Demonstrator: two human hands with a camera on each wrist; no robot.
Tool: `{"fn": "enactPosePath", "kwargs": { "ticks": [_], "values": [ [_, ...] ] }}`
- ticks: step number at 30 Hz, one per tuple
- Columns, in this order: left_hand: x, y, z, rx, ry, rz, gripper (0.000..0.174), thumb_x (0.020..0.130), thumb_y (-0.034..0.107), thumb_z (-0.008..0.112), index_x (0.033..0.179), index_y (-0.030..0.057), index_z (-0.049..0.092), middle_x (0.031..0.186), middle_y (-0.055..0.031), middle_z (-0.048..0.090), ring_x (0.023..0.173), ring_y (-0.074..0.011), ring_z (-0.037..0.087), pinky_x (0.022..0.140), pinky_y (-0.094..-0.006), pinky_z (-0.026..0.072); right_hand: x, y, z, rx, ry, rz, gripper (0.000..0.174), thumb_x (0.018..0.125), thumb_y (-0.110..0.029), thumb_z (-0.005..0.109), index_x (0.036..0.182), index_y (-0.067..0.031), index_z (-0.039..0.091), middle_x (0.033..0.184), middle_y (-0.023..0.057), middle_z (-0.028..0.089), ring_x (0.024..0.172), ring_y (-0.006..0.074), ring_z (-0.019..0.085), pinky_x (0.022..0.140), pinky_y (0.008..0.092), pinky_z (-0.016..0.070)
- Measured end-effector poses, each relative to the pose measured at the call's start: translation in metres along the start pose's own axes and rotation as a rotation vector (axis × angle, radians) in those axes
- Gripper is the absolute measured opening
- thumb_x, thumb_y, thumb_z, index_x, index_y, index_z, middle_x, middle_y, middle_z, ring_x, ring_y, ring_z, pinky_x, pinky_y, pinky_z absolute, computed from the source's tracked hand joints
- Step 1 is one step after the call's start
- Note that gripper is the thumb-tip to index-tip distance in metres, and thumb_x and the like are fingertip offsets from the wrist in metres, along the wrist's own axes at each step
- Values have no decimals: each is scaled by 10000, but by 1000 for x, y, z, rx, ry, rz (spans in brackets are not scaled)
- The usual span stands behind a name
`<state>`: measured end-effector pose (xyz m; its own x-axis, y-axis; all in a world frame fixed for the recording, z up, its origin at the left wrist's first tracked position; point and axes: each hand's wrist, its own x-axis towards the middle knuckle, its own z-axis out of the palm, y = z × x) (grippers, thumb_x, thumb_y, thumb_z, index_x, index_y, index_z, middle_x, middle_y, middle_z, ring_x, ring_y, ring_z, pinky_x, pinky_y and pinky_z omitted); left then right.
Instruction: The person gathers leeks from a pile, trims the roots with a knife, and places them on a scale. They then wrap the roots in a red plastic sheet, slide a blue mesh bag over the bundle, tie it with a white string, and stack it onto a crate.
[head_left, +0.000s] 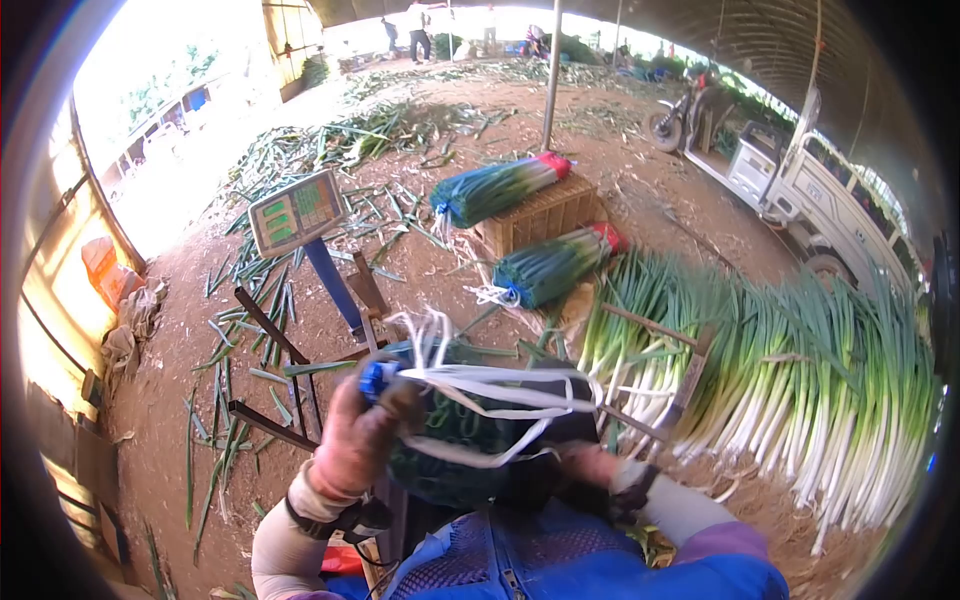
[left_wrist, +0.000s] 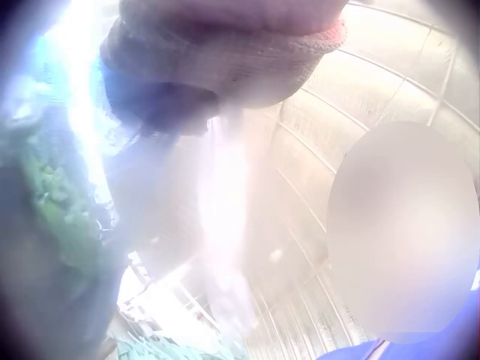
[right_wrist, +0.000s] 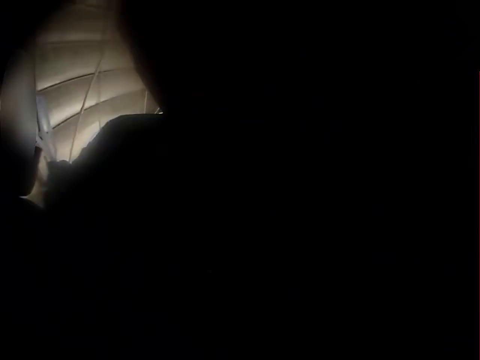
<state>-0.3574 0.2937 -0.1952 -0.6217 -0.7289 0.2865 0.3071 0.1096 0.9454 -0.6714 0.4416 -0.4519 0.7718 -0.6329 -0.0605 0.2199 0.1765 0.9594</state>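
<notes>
Close in front of the body in the head view is a bagged bundle of green onions [head_left: 440, 465], its dark leaf end facing up. My left hand [head_left: 350, 445] grips the gathered end of the bag at its blue tie [head_left: 376, 380]. Loose white straps [head_left: 500, 385] trail from there across the bundle to the right. The right hand [head_left: 590, 466] is at the right side of the bundle, blurred, with its fingers hidden. In the left wrist view, the gloved left hand [left_wrist: 217, 60] is overhead, beside green leaves [left_wrist: 56, 199]. The right wrist view is mostly dark.
Two more bagged bundles [head_left: 500, 188] lie ahead, one on a wooden crate [head_left: 540, 215]. A scale display [head_left: 295, 212] stands front left beside dark metal bars [head_left: 270, 325]. Loose green onions [head_left: 780, 370] cover the ground at right, near a cargo tricycle [head_left: 800, 190].
</notes>
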Motion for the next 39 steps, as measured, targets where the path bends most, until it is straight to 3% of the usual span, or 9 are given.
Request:
{"fn": "enactPosePath", "kwargs": {
  "ticks": [2, 4, 11, 15, 17, 20, 25, 33, 39],
  "values": [
    [-14, 20, -6, 21, 155, -17, 358, 958, 398, 559, 907, 45, 532, 711, -1, 519, 615, -95, 474, 601, -229, 391, 66, -32, -37, 1315, 203, -7, 380, 985, -214, 371, 1275, -15, 515, 1225, 131, 563, 1120, 269, 558, 1031, 486, 412],
    [-34, 41, -16, 44, 263, -38, 359, 961, 415, 545, 864, 71, 518, 659, 24, 470, 565, -81, 419, 584, -238, 374, 86, -103, -67, 879, 86, 22, 392, 980, -191, 364, 1299, -9, 503, 1363, 182, 479, 1271, 298, 455, 1148, 466, 272],
    [-127, 100, -47, 24, 966, 52, 245, 966, 327, 567, 870, 113, 497, 700, 72, 393, 659, -67, 444, 742, -280, 482, 96, -12, -58, 3565, -1, 598, 440, 997, -331, 462, 1296, -12, 514, 1340, 164, 520, 1252, 326, 484, 1096, 493, 339],
    [-220, 125, -137, 133, 1098, 124, 443, 957, 402, 535, 1234, 59, 583, 1080, -129, 652, 942, -338, 632, 1048, -583, 369, 87, 23, -18, 3286, -43, 550, 585, 922, -362, 535, 1375, -12, 416, 1379, 197, 471, 1233, 330, 505, 1051, 441, 409],
    [-217, 127, -172, 239, 1120, 109, 255, 1002, 330, 501, 822, 153, 469, 684, 71, 352, 643, -63, 400, 694, -245, 419, 80, 39, 32, 2906, -348, 640, 820, 759, -468, 680, 1379, -6, 407, 1379, 210, 468, 1233, 341, 505, 1048, 406, 414],
    [-316, 97, -340, -4, 539, 30, 318, 1009, 403, 453, 827, 146, 490, 701, 41, 408, 699, -89, 443, 776, -298, 415, 100, 55, 96, 2428, -553, 444, 1119, 576, -562, 838, 1418, -9, 349, 1421, 223, 416, 1284, 341, 453, 1074, 371, 382],
    [-300, -8, -312, 375, 1249, -476, 294, 995, 423, 463, 902, 144, 480, 778, 18, 425, 761, -117, 457, 813, -328, 413, 180, 43, 122, 2215, -604, -175, 1331, 519, -486, 892, 1513, -43, 126, 1521, 229, 269, 1398, 317, 311, 1142, 373, 279],
    [-246, -101, -264, 301, 1231, -681, 316, 973, 455, 481, 1022, 143, 463, 902, -19, 452, 858, -161, 478, 871, -376, 409, 215, 86, 132, 2693, -635, -658, 1028, 542, -373, 914, 1384, -39, 427, 1274, 161, 584, 1163, 292, 566, 970, 385, 461],
    [-208, -61, -256, 254, 1192, -465, 374, 956, 479, 494, 1112, 142, 450, 994, -48, 472, 932, -194, 494, 915, -412, 407, 157, 135, 104, 2446, -519, -126, 773, 501, -389, 872, 1156, -67, 617, 1047, 142, 660, 1020, 329, 623, 889, 411, 499]
  ]
}}
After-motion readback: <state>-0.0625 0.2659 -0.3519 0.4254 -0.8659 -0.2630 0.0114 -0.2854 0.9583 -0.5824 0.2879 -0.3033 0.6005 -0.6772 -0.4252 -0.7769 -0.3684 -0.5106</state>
